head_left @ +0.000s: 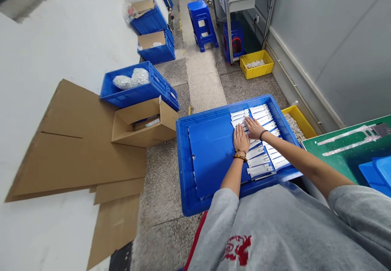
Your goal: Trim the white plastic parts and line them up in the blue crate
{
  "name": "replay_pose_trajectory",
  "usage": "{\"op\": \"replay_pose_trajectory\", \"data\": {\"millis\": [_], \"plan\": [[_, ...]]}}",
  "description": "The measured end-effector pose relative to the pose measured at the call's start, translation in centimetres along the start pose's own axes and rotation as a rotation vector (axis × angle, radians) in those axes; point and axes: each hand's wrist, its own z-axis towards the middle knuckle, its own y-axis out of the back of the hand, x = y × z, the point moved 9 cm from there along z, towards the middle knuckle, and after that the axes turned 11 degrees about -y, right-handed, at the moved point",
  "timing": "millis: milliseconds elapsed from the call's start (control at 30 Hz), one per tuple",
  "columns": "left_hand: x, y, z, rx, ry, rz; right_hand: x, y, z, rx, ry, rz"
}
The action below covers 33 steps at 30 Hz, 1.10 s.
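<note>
A large blue plastic tray (183, 157) stands in front of my body. Rows of flat white strips (259, 166) with small fittings at one end lie in its right part, on top of a blue sheet (210, 153) that shows bare on the left. My left hand (241, 140) rests with fingers stretched over the strips nearest the sheet. Close beside it, almost touching, my right hand (254, 128) lies with its fingers extended across the strips between the two rows. Some strips are hidden under both hands.
Yellow bins of small white pieces (296, 126) stand on the floor at right. A green table (339, 157) adjoins the tray's right side. Cardboard sheets (79, 140), an open carton (143, 126) and blue crates (159, 87) are at left. A blue stool (200, 22) stands ahead.
</note>
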Motion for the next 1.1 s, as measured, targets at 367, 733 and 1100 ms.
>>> {"op": "replay_pose_trajectory", "data": {"millis": [367,733,1100], "plan": [[0.15,-0.14,-0.01,-0.024,-0.006,-0.002,0.17,-0.33,-0.37,-0.005,-0.016,-0.022],[0.22,-0.28,-0.04,-0.022,-0.001,-0.006,0.29,0.18,-0.48,-0.005,-0.043,-0.032],[0.21,-0.29,0.0,-0.015,-0.005,-0.014,-0.06,-0.03,-0.04,0.038,-0.036,-0.037]]}}
